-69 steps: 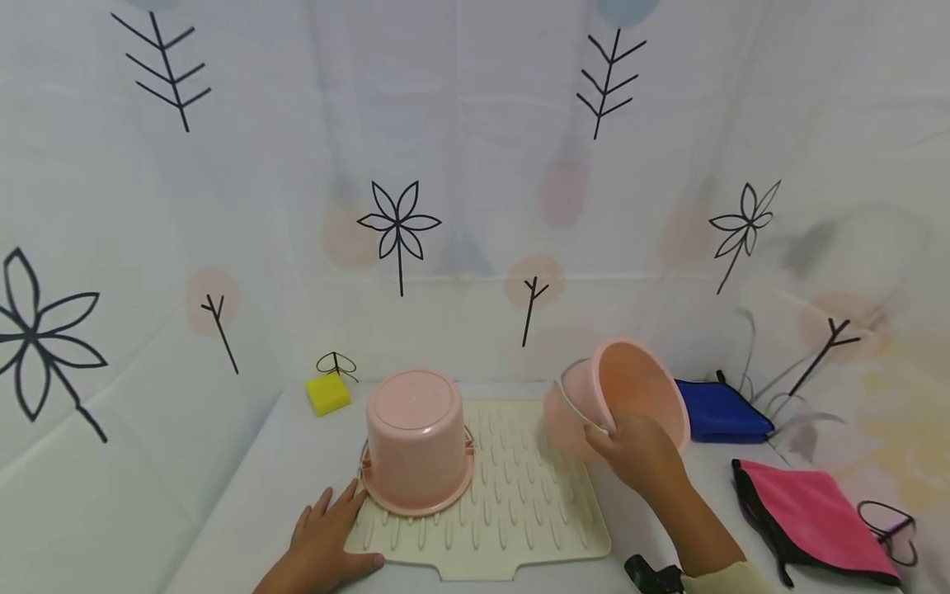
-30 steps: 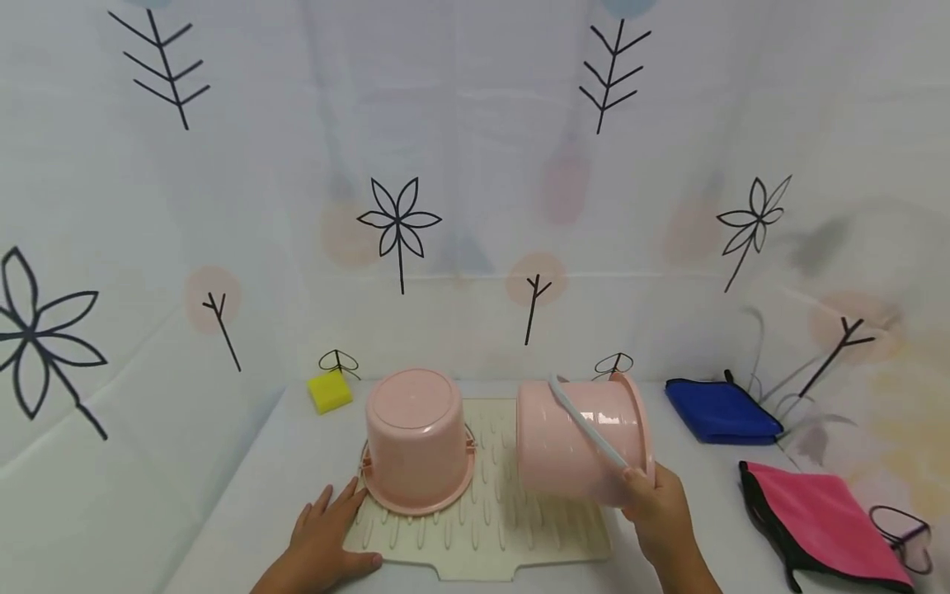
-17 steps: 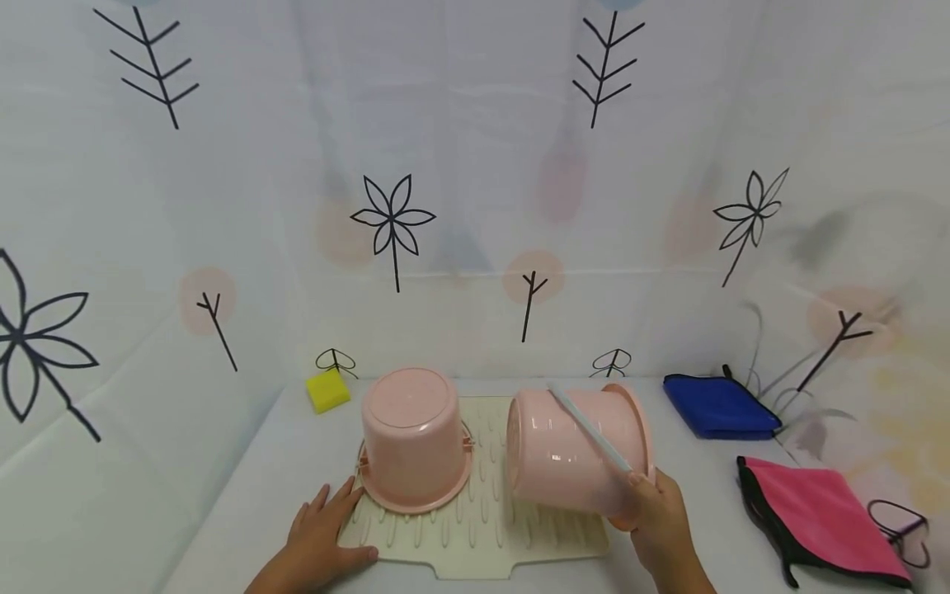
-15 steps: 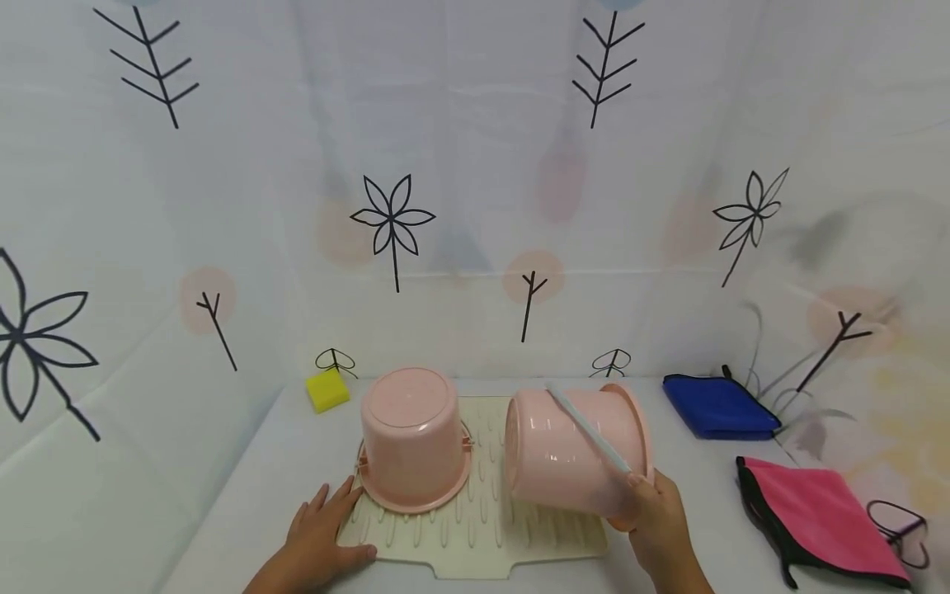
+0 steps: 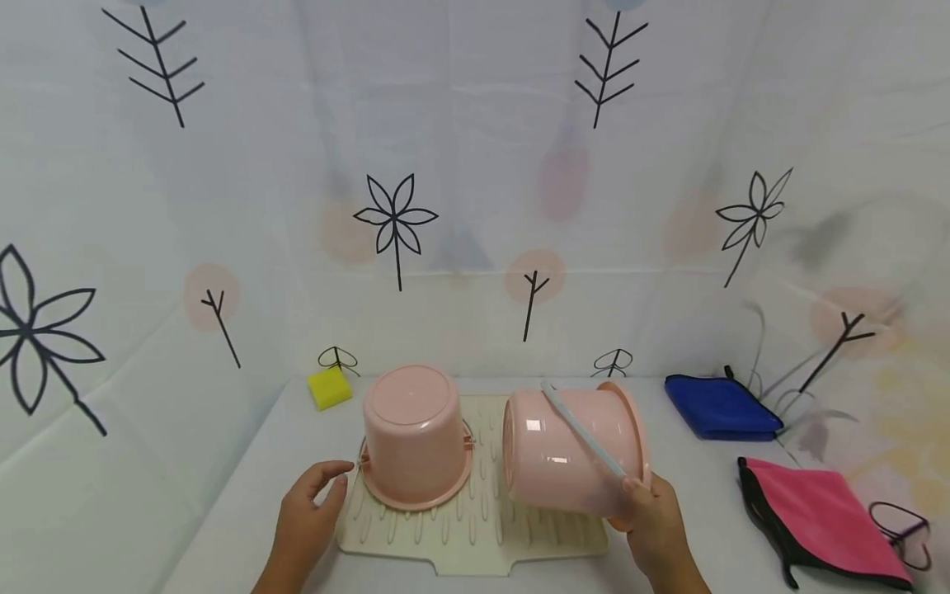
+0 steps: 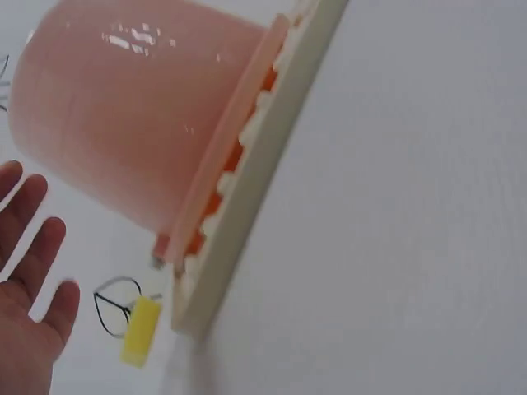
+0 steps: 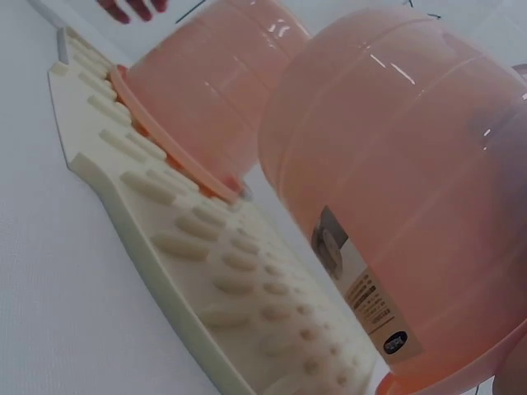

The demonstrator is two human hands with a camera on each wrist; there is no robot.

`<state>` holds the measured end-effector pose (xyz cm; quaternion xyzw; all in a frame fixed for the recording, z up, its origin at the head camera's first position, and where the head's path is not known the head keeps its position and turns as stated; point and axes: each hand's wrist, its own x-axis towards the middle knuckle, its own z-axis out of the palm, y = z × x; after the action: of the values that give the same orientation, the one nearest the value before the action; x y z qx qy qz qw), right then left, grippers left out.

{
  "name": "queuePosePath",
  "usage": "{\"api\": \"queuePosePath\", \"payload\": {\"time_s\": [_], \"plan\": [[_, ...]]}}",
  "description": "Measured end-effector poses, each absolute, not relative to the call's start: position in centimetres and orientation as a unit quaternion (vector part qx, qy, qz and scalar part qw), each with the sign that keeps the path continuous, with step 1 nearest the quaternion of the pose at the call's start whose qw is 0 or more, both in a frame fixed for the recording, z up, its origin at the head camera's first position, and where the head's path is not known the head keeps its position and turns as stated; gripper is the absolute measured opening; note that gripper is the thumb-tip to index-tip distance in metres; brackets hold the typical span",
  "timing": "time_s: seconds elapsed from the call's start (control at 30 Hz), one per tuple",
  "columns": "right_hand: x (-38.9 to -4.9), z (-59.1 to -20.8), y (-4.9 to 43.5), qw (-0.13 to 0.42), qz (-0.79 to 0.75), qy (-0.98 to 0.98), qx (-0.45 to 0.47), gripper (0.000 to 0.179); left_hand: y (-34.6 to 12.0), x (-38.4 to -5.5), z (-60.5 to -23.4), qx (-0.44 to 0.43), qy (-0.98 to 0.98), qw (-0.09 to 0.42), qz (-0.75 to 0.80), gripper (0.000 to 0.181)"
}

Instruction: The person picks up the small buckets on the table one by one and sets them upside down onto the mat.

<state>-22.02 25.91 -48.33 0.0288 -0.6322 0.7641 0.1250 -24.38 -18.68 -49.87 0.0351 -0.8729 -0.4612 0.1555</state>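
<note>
OK so from where I'm standing, the left hand (image 5: 303, 513) has just come up off the edge of the ridged mat (image 5: 475, 546). It was lying flat there a moment ago; now it's loosely bent, thumb and finger apart, holding nothing. So I'd say nothing's steadying the mat and that hand is free to help. The right hand (image 5: 655, 524) has its thumb over the white handle (image 5: 582, 429) of the tipped bucket (image 5: 545, 478), gripping near the rim. That bucket's on its side over the mat's right half, mouth facing right, pretty much where it was. The upside-down bucket (image 5: 413, 404) sits rim-down on the left half, untouched. Pink pouch (image 5: 824, 520) off to the right, blue pouch (image 5: 720, 408) and yellow block (image 5: 330, 388) further back.
</note>
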Motion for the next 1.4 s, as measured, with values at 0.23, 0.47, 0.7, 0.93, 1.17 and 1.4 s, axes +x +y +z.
{"api": "queuePosePath", "payload": {"time_s": [0.23, 0.47, 0.7, 0.93, 1.17, 1.4], "plan": [[-21.9, -48.1, 25.7, 0.117, 0.746, -0.656, 0.004, 0.043, -15.5, -23.4, -48.5, -0.144, -0.813, 0.226, -0.517, 0.022], [-22.1, -48.4, 25.7, 0.134, 0.755, -0.640, 0.037, 0.028, -12.3, -23.0, -46.7, -0.281, -0.778, 0.107, -0.552, 0.032], [-22.1, -48.3, 25.7, 0.136, 0.755, -0.639, 0.048, 0.027, -8.8, -23.9, -45.6, -0.268, -0.784, 0.004, -0.560, 0.060], [-21.8, -47.8, 25.6, 0.131, 0.756, -0.640, 0.031, 0.029, -6.6, -25.5, -45.3, -0.263, -0.779, -0.029, -0.569, 0.087], [-21.6, -47.6, 25.6, 0.123, 0.766, -0.630, 0.030, 0.026, -5.6, -26.6, -45.8, -0.272, -0.775, -0.037, -0.570, 0.096], [-21.5, -47.7, 25.7, 0.122, 0.772, -0.623, 0.036, 0.029, -4.4, -27.7, -45.9, -0.272, -0.762, -0.070, -0.584, 0.106]]}}
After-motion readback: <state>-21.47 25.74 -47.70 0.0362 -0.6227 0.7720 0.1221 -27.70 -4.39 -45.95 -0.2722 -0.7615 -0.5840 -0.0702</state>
